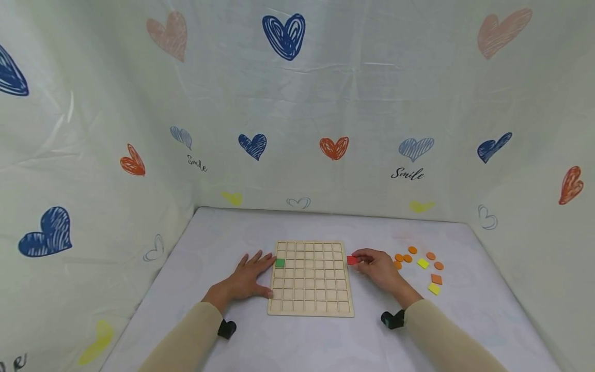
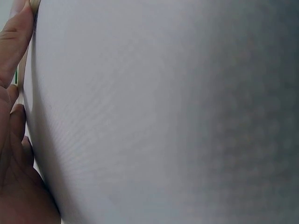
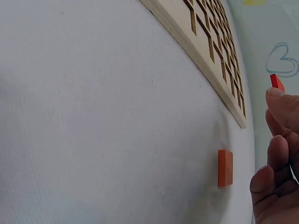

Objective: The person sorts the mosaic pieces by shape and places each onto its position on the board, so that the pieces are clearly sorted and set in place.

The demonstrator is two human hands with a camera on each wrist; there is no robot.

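A pale wooden grid board (image 1: 310, 283) lies on the table, with a green square tile (image 1: 280, 263) in a cell at its left edge. My left hand (image 1: 247, 279) rests flat with fingers spread along the board's left side, fingertips and thumb right at the edge. Just past the opposite edge, my right hand (image 1: 378, 268) pinches a red square tile (image 1: 351, 260) between thumb and fingers. The right wrist view shows this red tile (image 3: 276, 82) raised in the fingertips. Below it, an orange-red tile (image 3: 225, 168) sits on the table beside the board; the hand hides it in the head view.
Right of the right hand lie several orange round pieces (image 1: 412, 250), two yellow square tiles (image 1: 423, 263) and an orange square tile (image 1: 436, 279). A white curtain with printed hearts (image 1: 334, 93) hangs behind the table (image 1: 223, 227) and at its sides.
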